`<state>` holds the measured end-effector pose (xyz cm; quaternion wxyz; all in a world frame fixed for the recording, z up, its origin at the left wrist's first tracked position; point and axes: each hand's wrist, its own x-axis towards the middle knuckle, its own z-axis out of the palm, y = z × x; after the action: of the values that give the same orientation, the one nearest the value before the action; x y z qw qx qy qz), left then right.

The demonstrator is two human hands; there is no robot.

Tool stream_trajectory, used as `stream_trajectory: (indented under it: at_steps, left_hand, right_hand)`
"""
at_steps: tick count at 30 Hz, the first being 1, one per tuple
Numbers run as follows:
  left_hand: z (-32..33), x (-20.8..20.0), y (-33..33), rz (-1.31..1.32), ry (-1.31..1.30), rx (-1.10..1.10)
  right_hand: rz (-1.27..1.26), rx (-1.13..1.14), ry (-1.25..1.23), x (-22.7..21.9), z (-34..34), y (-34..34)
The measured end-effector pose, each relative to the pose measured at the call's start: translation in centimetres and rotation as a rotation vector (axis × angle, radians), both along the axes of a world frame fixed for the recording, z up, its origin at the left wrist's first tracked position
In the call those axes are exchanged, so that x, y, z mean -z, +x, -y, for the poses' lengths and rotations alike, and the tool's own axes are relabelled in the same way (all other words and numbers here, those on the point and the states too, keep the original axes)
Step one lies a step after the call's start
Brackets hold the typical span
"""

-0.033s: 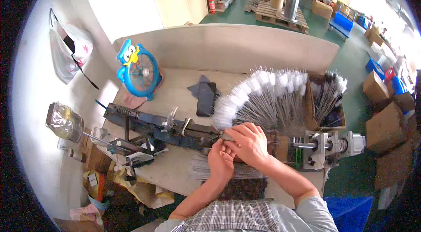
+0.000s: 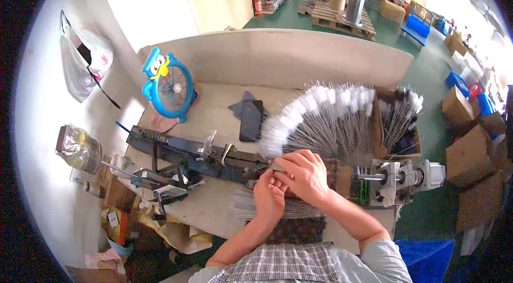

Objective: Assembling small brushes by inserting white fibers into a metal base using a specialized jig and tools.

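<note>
My two hands meet at the bench's middle, at the right end of a long dark metal fixture (image 2: 214,157). My left hand (image 2: 269,195) has its fingers curled, with thumb and fingertips pressed together below the fixture's end; what they pinch is hidden. From above and to the right, my right hand (image 2: 304,173) closes its thumb and fingers around a small greyish piece (image 2: 276,166), too small and covered to name. Just behind the hands fans a large pile of wire-stemmed brushes (image 2: 326,109) with white bristle heads. Thin wires (image 2: 243,204) lie in front, partly under my forearms.
A shaft-and-bearing unit (image 2: 409,180) stands at the bench's right end. Behind it, a cardboard box (image 2: 380,136) holds dark-and-white brushes. A phone (image 2: 251,122) and a blue duck-shaped fan (image 2: 176,88) sit at the back. A low panel (image 2: 278,56) borders the far edge.
</note>
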<state>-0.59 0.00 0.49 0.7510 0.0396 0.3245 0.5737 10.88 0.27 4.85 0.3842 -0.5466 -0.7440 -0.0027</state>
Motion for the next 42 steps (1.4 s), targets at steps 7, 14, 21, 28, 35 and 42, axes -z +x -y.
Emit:
stream_trajectory:
  at_steps: [7,14,21,28,35,42]
  left_hand:
    - [0.1,0.5,0.5,-0.15,0.111,-0.059]
    - [0.4,0.2,0.7,-0.173,0.1,-0.058]
    - [0.3,-0.4,1.0,-0.165,0.108,-0.057]
    - [0.0,-0.4,1.1,-0.195,0.146,-0.036]
    - [-0.1,0.6,0.1,-0.161,0.234,0.081]
    - [0.5,-0.8,-0.1,-0.176,0.085,0.042]
  right_hand:
    - [0.054,-0.038,0.03,0.3,0.4,1.2]
    - [0.025,-0.052,0.033,0.4,0.7,1.8]
    - [-0.008,-0.036,0.052,1.1,0.7,1.7]
    - [0.031,-0.048,0.066,0.6,0.8,2.1]
    - [0.072,-0.014,0.022,-0.5,1.4,2.3]
    - [0.127,-0.054,-0.023,0.8,2.2,2.9]
